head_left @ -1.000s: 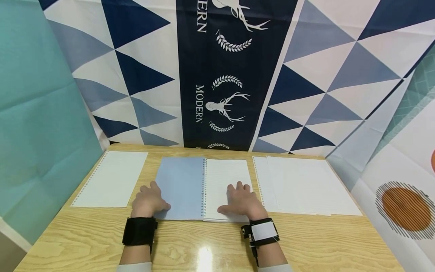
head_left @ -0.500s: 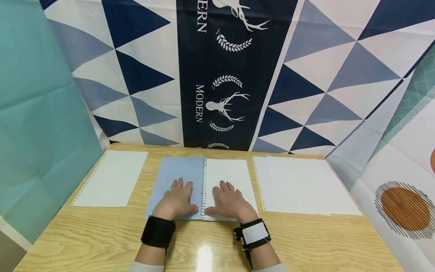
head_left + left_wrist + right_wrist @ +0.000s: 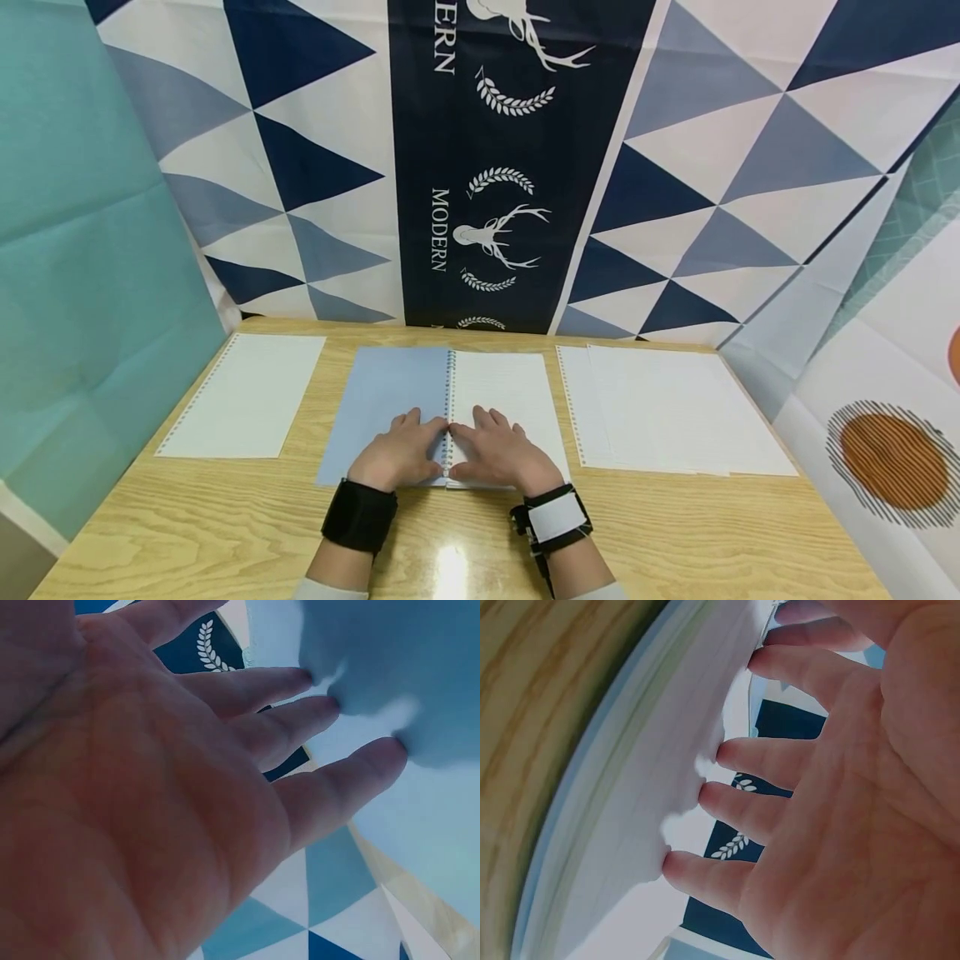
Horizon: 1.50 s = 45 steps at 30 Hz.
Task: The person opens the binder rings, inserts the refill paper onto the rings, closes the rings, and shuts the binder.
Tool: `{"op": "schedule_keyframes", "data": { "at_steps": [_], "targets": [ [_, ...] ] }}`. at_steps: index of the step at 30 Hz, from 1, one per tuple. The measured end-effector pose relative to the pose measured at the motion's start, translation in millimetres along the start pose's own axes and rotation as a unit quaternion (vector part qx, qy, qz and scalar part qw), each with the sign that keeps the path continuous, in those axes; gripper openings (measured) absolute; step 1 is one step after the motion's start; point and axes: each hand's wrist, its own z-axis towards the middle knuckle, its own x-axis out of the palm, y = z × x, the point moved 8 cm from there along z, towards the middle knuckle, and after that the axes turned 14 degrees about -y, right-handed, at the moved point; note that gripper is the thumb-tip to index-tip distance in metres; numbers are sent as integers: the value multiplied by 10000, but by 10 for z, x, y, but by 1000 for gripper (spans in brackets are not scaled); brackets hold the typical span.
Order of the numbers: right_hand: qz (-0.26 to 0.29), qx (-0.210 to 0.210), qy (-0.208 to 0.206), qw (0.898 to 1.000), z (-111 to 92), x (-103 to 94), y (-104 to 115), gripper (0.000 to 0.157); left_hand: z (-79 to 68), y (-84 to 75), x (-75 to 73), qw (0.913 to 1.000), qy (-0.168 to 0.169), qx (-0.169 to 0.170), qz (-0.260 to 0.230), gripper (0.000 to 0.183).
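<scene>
A spiral notebook (image 3: 506,379) lies open on the table, its blue cover (image 3: 397,375) folded out to the left and lined white pages on the right. My left hand (image 3: 400,454) rests on the cover beside the wire spiral (image 3: 451,383). In the left wrist view its straight fingertips (image 3: 390,754) touch the blue surface. The right hand (image 3: 502,454) lies on the white page, fingers spread and nearly straight. Its fingertips (image 3: 679,862) press the page in the right wrist view. Both hands meet close to the spiral, and neither grips anything.
One loose punched sheet (image 3: 243,396) lies at the left of the wooden table (image 3: 187,525). Several overlapping loose sheets (image 3: 675,408) lie to the right of the notebook. Patterned cloth (image 3: 480,167) hangs behind the table's back edge.
The left hand has moved right from the cover's outer edge to beside the spiral. My right hand has slid left across the page toward it. The notebook and loose sheets stay in place.
</scene>
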Motion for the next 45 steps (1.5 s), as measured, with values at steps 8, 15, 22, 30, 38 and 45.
{"op": "schedule_keyframes", "data": {
  "at_steps": [8, 15, 22, 30, 38, 45],
  "targets": [
    [27, -23, 55, 10000, 7, -3, -6, 69, -8, -29, -8, 9995, -150, -1, 294, 54],
    [48, -59, 18, 10000, -1, 3, 10, 67, -14, -58, 4, 9981, -263, 114, 547, 44],
    [-21, -115, -26, 9999, 0, -1, 16, 70, -3, -60, 7, 9975, -274, 148, 636, 41],
    [-7, -119, -35, 9999, -6, -11, 16, 69, -2, -27, 16, 9981, -128, 178, 580, 49],
    [-41, -148, -40, 9999, 7, -8, 3, 72, -10, -23, 15, 9989, -23, 237, 415, 52],
    [-87, -202, -71, 9997, 11, -1, -3, 76, 14, -2, 14, 9987, -98, 230, 447, 48]
  ]
}}
